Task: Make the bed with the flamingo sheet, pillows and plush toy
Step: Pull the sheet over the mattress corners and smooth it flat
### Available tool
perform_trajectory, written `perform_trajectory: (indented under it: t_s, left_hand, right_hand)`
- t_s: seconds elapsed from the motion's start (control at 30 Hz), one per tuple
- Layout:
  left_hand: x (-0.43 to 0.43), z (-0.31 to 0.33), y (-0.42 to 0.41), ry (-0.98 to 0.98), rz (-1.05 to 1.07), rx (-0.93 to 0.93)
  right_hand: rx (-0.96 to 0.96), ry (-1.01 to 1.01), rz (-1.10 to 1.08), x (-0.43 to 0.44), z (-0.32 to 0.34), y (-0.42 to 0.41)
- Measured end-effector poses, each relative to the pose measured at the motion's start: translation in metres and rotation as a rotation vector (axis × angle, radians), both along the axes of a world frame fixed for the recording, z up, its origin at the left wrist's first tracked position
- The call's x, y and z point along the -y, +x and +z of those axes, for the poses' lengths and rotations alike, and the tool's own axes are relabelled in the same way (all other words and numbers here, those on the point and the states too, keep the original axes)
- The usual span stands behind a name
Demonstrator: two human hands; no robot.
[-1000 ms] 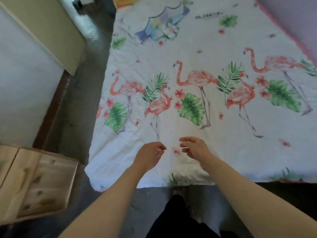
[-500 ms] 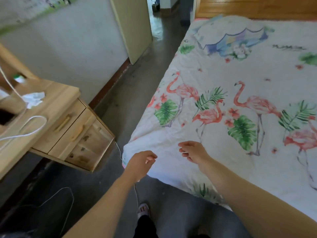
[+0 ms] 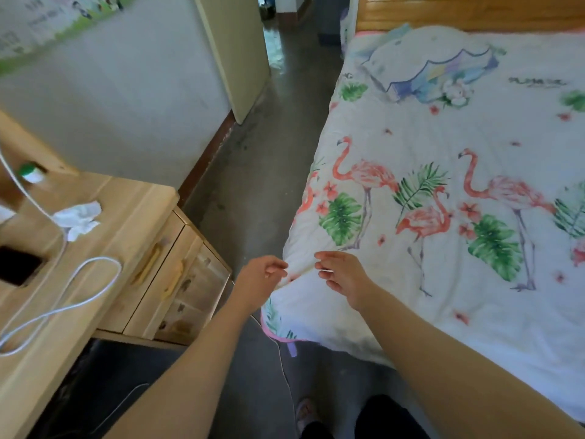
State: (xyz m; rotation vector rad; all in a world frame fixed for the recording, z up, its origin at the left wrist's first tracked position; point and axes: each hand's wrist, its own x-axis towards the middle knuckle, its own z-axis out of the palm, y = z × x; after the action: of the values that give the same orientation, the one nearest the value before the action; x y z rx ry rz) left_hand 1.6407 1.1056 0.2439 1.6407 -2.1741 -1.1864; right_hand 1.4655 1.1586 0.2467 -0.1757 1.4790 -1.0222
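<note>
The flamingo sheet, white with pink flamingos and green leaves, lies spread over the bed and hangs over its near left corner. My left hand is at that corner's edge, its fingers curled and pinching a small raised fold of the sheet. My right hand hovers just to the right, over the sheet, with relaxed, slightly spread fingers that hold nothing. The sheet bulges near the headboard. No pillow or plush toy shows.
A wooden desk with drawers stands on the left, carrying a white cable, a crumpled tissue and a dark phone. A grey floor aisle runs between desk and bed to a doorway. A thin cable trails on the floor by my feet.
The view swung left from the foot of the bed to its left corner, bringing the desk into sight. Both hands moved along the sheet's edge to that corner and stayed close together.
</note>
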Motion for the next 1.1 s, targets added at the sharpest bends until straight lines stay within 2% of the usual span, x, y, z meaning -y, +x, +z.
perform_trajectory:
  t_s: [0.23,0.43,0.57,0.7,0.87,1.1]
  left_hand:
    - [0.062,-0.01,0.002,0.064,0.027,-0.091]
    - [0.119,-0.018,0.001,0.098,0.047,-0.086]
    - [0.181,-0.016,-0.022,0.096,-0.001,-0.055]
    - [0.232,-0.013,-0.062,0.084,-0.01,-0.104]
    - [0.262,-0.013,-0.106,0.066,-0.098,-0.067]
    - [0.307,-0.019,-0.161,0.116,-0.267,-0.022]
  right_hand:
    - [-0.107,0.087,0.038,0.061,-0.008,0.015]
    - [-0.189,0.07,0.086,0.117,-0.027,0.004]
    - [-0.192,0.055,0.071,0.158,-0.029,-0.019]
    - [-0.275,0.019,0.057,0.197,-0.031,-0.05]
    - [-0.275,0.007,0.01,0.224,-0.034,-0.076]
    - [-0.17,0.026,-0.174,0.252,-0.041,-0.109]
